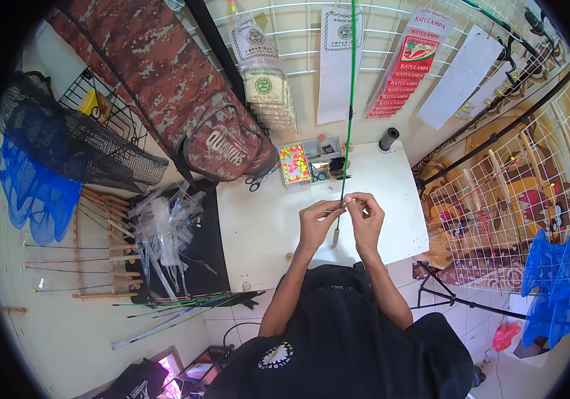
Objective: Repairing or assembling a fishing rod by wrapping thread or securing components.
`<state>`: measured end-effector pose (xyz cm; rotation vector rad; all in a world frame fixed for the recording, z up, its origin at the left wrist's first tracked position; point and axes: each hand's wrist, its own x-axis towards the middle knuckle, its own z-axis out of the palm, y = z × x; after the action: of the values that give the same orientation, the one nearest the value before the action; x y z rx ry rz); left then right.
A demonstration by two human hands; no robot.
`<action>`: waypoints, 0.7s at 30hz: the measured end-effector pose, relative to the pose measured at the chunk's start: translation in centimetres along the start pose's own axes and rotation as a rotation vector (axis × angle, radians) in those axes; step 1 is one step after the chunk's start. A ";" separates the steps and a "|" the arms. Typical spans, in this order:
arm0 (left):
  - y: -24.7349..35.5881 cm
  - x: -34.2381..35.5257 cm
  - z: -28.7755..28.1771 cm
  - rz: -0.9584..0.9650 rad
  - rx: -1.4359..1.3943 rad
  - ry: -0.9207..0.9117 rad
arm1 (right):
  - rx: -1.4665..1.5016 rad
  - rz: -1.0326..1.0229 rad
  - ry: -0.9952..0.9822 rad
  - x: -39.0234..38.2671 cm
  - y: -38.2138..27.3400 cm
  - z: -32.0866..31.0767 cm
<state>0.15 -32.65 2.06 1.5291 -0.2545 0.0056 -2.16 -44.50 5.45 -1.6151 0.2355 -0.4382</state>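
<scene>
A thin green rod (351, 100) runs from the top of the view down to my hands over a white table (258, 226). My left hand (318, 223) pinches the rod's lower part, and a pale grey end piece (335, 237) hangs below the fingers. My right hand (367, 216) closes its fingertips on the rod right beside the left hand. Both hands hover just above the table's middle.
A compartment box (308, 161) with bright beads and small parts sits at the table's far edge, scissors (256, 181) to its left, a black spool (387, 139) to its right. A camouflage bag (185, 100), nets (52, 146), clear sleeves (162, 233) and wire racks surround the table.
</scene>
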 end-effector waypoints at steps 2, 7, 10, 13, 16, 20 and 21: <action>0.2 0.1 0.0 0.014 0.027 0.002 | -0.102 -0.167 0.028 1.0 -0.4 -0.3; 1.1 0.5 -0.3 0.036 0.114 0.038 | 0.161 -0.089 -0.063 3.4 -4.3 0.1; 1.2 0.5 -0.5 0.077 0.151 0.028 | 0.233 -0.087 -0.090 4.6 -7.4 0.6; 1.6 0.8 -0.6 0.077 0.181 0.041 | 0.284 -0.163 -0.073 6.1 -9.6 0.9; 0.9 0.9 -1.0 0.089 0.196 0.052 | 0.287 -0.228 -0.066 7.0 -11.6 1.4; 1.1 0.6 -1.2 0.076 0.203 0.054 | 0.331 -0.265 -0.076 7.5 -13.2 1.6; 0.8 0.6 -1.1 0.101 0.185 0.060 | 0.335 -0.285 -0.076 7.6 -13.1 1.7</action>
<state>0.77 -31.58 2.97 1.6957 -0.2899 0.1586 3.96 -44.80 19.41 -1.3343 -0.1244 -0.5988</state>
